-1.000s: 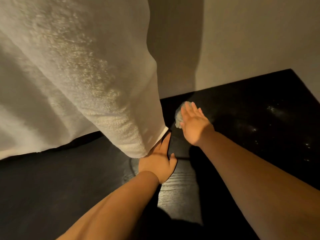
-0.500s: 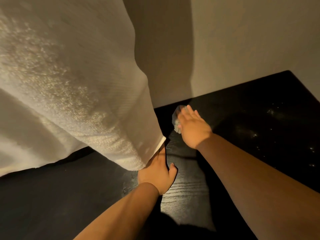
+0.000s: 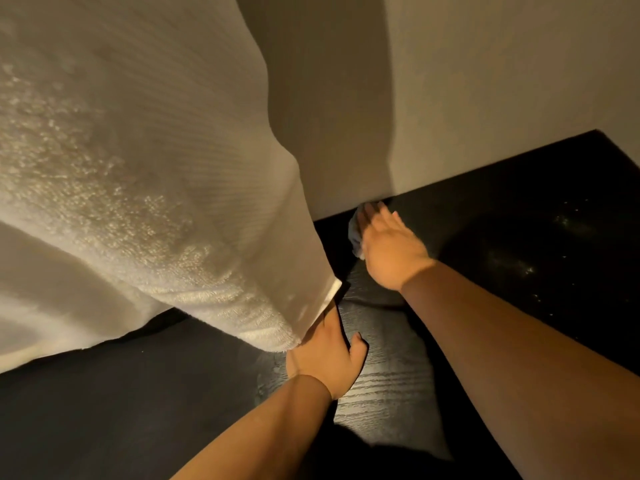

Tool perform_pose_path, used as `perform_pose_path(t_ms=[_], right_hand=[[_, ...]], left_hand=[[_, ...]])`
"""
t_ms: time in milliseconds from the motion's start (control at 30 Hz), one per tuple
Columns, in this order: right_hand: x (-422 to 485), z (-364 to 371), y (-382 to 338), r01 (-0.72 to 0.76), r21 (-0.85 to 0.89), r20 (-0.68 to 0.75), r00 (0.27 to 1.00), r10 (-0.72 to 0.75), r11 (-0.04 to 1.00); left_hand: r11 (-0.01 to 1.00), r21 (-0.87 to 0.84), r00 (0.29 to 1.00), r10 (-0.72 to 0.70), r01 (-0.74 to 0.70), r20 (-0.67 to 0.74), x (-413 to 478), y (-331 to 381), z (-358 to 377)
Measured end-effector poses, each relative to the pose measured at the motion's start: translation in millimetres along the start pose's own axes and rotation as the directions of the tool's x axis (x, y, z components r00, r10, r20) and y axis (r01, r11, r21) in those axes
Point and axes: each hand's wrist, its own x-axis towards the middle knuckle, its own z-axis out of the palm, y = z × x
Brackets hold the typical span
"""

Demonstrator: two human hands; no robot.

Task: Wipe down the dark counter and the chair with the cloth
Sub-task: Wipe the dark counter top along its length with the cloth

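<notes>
Two hands show in the head view. The right hand (image 3: 391,247), fingers straight and close together, presses the small pale cloth (image 3: 355,233) flat on the dark counter (image 3: 519,244), right at the corner against the wall (image 3: 502,81). The left hand (image 3: 329,355) lies flat with its thumb spread, fingertips hidden under a hanging white towel (image 3: 156,202) it seems to hold aside. The counter looks partly wiped at best: pale specks dot its right part, and no chair is in view.
</notes>
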Motion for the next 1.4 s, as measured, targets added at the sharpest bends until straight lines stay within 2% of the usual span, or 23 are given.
perform_pose_path(t_ms=[67,200,267,333,400,433,500,567,633,733,800,900,967,1033,1100,1167,1200,1267,1333,1400], right_hand=[[-5.0,5.4,-12.5,0.019,0.024,0.006,1.000,-0.019,1.000],[-46.0,27.5,-34.6,0.281,-0.005,0.011,0.960,-0.281,0.960],[-39.8,21.0,-22.4,0.376,-0.065,0.076,0.925,-0.371,0.924],[-21.3,12.7,-8.0,0.320,-0.170,0.122,0.946,-0.302,0.932],[-4.3,5.2,8.4,0.065,-0.071,0.027,0.998,-0.064,0.995],[-0.8,4.2,15.6,-0.029,-0.004,-0.032,0.999,0.029,1.000],[-2.0,3.3,11.6,-0.117,0.079,-0.066,0.990,0.123,0.990],[-17.4,4.3,-8.3,-0.049,0.033,-0.010,0.999,0.049,0.998],[-43.9,16.8,-28.1,0.119,-0.005,-0.004,0.993,-0.119,0.993],[-53.1,17.0,-18.6,0.241,0.054,0.028,0.970,-0.242,0.969],[-35.0,8.6,2.5,0.179,0.026,0.038,0.983,-0.180,0.983],[-7.4,-10.6,41.1,-0.098,0.040,0.055,0.994,0.096,0.994],[-3.3,-12.7,47.8,-0.195,0.070,0.078,0.979,0.189,0.978],[-11.6,-5.3,31.5,-0.171,0.088,0.068,0.984,0.166,0.981],[-32.6,5.6,2.3,-0.058,0.089,0.034,0.998,0.055,0.994],[-55.0,12.5,-14.4,0.085,0.081,0.109,0.990,-0.094,0.993],[-61.5,10.9,-14.1,0.156,0.062,0.156,0.974,-0.164,0.986],[-58.0,9.1,1.1,0.228,0.022,0.115,0.967,-0.229,0.973],[-39.4,5.1,25.4,0.160,-0.011,0.058,0.986,-0.159,0.987],[-23.2,-3.6,47.4,-0.004,0.001,0.077,0.997,0.004,1.000]], left_hand=[[1.000,0.024,1.000,-0.012,0.012,0.010,2.4,-1.0,0.5],[1.000,0.018,1.000,0.001,-0.001,0.005,0.4,-0.8,-0.7],[1.000,-0.008,1.000,0.013,-0.013,-0.003,1.4,-0.5,-0.6],[1.000,0.005,1.000,0.017,-0.017,-0.006,3.1,-1.5,-1.0],[1.000,0.009,1.000,0.021,-0.021,-0.009,1.5,-1.6,-1.3],[1.000,0.007,1.000,0.023,-0.023,-0.010,0.0,-1.7,-1.7],[1.000,0.007,1.000,0.030,-0.030,-0.009,0.8,-1.8,-1.0],[1.000,0.004,1.000,0.021,-0.021,-0.003,2.2,-2.4,0.5],[1.000,0.012,1.000,0.029,-0.029,-0.012,0.9,-1.8,0.0],[0.999,-0.003,0.999,0.032,-0.032,-0.017,1.9,-2.4,-0.5],[0.999,-0.013,0.999,0.029,-0.029,-0.027,1.6,-2.9,-0.5],[0.999,-0.021,0.999,0.024,-0.025,-0.025,-1.1,-2.6,0.3],[1.000,-0.015,1.000,0.023,-0.024,-0.018,-0.8,-1.7,-0.7],[0.999,-0.022,0.999,0.028,-0.028,-0.016,-0.7,-1.8,-1.1],[0.999,-0.033,1.000,0.019,-0.020,-0.011,-2.3,-2.4,-2.1],[0.999,-0.031,1.000,0.010,-0.010,-0.019,-1.2,-1.8,-2.6],[1.000,-0.023,1.000,0.012,-0.012,-0.025,-0.2,-1.1,-2.3],[1.000,-0.011,0.999,0.018,-0.018,-0.029,0.4,-0.2,-2.3],[1.000,-0.012,1.000,0.021,-0.022,-0.022,-0.4,-1.1,-3.1],[1.000,-0.010,1.000,0.025,-0.025,-0.016,-1.1,-2.3,-1.9]])
